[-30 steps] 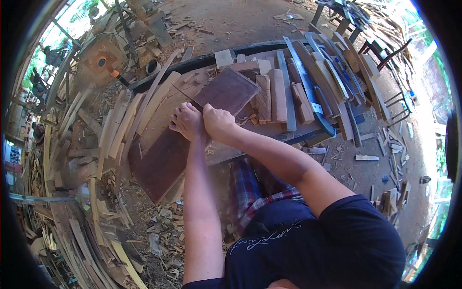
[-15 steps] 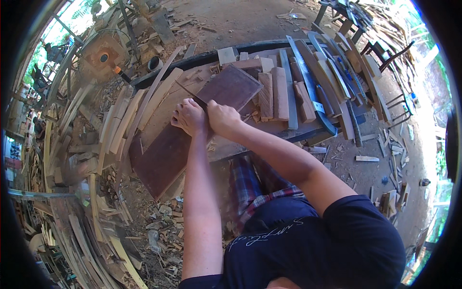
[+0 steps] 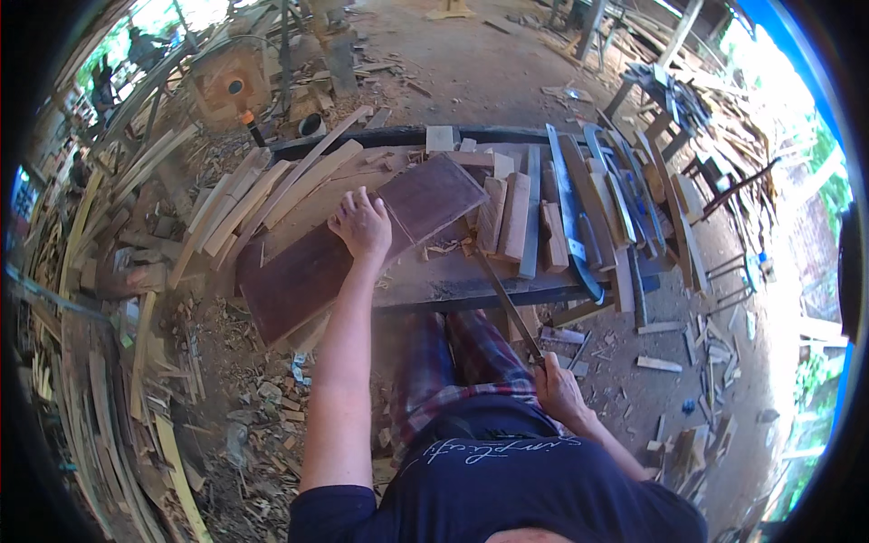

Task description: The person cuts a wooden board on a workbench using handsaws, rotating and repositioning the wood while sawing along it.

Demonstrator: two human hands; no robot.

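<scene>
A dark reddish-brown wooden board (image 3: 294, 276) lies slantwise on the workbench, with a narrow pale line across it near my left hand. My left hand (image 3: 364, 226) rests on the board beside this line, fingers spread and gripping nothing. Close to my body at the bench's near side, my right hand (image 3: 556, 387) is closed around the handle end of a long, thin file-like tool (image 3: 507, 303). The tool's far end reaches over the bench edge, apart from the board. Its exact kind is hard to make out.
Wood blocks (image 3: 512, 213), a handsaw (image 3: 568, 195) and more long tools lie along the bench's right side. Long strips (image 3: 303, 181) cover its left. Wood scraps (image 3: 272, 398) litter the ground, and a stack of planks (image 3: 100, 416) stands at left.
My right hand has moved from the board, beside my left hand, back toward my body at right, carrying the thin tool. My left hand stays on the board. The view has shifted.
</scene>
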